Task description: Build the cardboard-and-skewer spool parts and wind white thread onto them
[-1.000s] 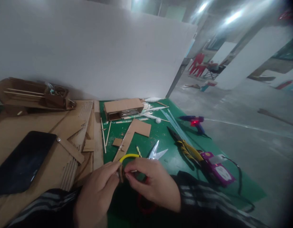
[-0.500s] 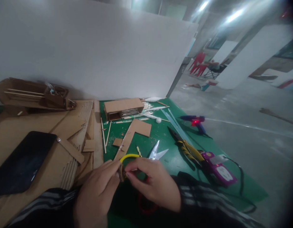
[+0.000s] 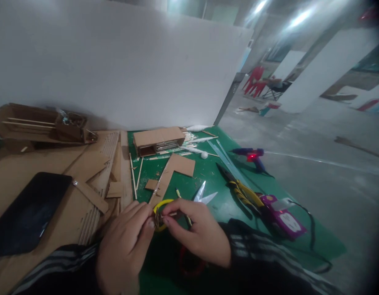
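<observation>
Two hands meet as I watch: left hand and right hand each pinch shut on one yellow wire, arcing left to right above one scissors.

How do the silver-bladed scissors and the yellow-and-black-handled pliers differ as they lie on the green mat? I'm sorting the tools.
The silver-bladed scissors lie with blades spread open; the yellow-and-black-handled pliers have their dark jaws closed. The scissors' red handles are mostly hidden behind the right hand, while the pliers lie almost wholly in view, apart from both hands. The scissors' blades are bright metal; the pliers' head is dark. Both rest flat on the green mat.
</observation>
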Demonstrator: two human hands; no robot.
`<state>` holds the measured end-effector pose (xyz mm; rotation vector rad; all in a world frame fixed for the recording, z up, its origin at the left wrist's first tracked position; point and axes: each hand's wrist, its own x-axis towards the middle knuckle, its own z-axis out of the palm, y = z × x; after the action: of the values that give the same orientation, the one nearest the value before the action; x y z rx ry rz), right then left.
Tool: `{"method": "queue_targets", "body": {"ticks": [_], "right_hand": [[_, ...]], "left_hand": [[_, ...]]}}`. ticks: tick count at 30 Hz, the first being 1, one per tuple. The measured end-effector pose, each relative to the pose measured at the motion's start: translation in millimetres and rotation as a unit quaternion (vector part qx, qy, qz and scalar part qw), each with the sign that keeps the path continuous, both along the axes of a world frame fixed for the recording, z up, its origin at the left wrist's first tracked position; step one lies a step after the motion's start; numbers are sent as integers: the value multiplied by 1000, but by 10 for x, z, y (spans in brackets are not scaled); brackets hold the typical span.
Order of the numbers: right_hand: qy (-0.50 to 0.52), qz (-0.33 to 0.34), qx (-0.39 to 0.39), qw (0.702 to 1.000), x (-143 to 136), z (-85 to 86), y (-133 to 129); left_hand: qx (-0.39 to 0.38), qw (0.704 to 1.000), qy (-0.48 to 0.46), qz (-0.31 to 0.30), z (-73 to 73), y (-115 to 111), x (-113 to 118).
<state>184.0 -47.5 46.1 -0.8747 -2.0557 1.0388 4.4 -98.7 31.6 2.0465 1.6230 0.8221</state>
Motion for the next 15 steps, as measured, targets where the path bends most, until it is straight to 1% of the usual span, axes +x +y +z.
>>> {"method": "queue_targets", "body": {"ticks": [3, 10, 15], "right_hand": [[-3, 3, -2, 1000, 9, 3, 5], [-4, 10, -3, 1000, 19, -5, 17], [-7, -1, -3, 1000, 18, -12, 12]], "left_hand": [[-2, 1000, 0, -2, -11, 10, -12], [39, 999, -4, -17, -21, 35, -22], [48, 999, 15, 0, -69, 26, -32]]}}
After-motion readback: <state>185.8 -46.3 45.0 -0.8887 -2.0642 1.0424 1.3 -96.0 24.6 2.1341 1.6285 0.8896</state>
